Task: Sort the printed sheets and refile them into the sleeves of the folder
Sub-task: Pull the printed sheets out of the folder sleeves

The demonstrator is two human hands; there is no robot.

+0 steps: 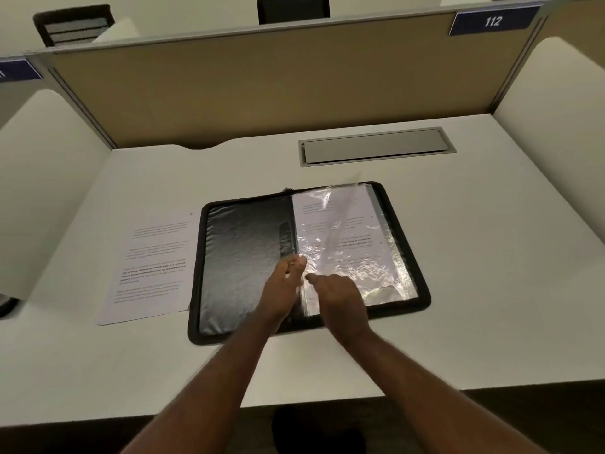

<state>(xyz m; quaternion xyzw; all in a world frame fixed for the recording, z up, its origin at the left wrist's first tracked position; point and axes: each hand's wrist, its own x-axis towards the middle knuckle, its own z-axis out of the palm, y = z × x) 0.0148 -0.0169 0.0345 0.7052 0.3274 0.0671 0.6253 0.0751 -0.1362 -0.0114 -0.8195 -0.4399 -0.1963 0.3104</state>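
Folder (pixel 248 257), black, zip-edged, lies open flat on the white table (pixel 458 257), spread directly under both hands. Its inside cover, dark and glossy, extends leftward and beyond the left fingers (pixel 296 262); its stack of clear sleeves (pixel 376 280) lies rightward of the right fingers (pixel 311 277), holding printed pages whose text shows through the crinkled plastic. One sleeve (pixel 340 217) stands lifted off the stack, blurred, rising from the left fingers toward the far edge of the folder. Left hand (pixel 281 290): fingers curled, pinching the near corner of that lifted sleeve beside the folder's spine. Right hand (pixel 340 303): palm down on the near part of the sleeve stack, fingers loosely bent and resting on the plastic, the fingertip just beside the left fingers; whether it grips anything cannot be told. Loose printed sheet (pixel 154 267), white with several paragraphs of text, some in bold, lies on the table well to the left of the left fingers, its right edge tucked just under or against the folder's left border. Grey cable hatch (pixel 376 147), closed, is set into the table beyond the fingers, past the folder's far edge. Tan partition (pixel 262 86) stands behind it, bearing a blue plate marked 112 (pixel 492 21) at far right.
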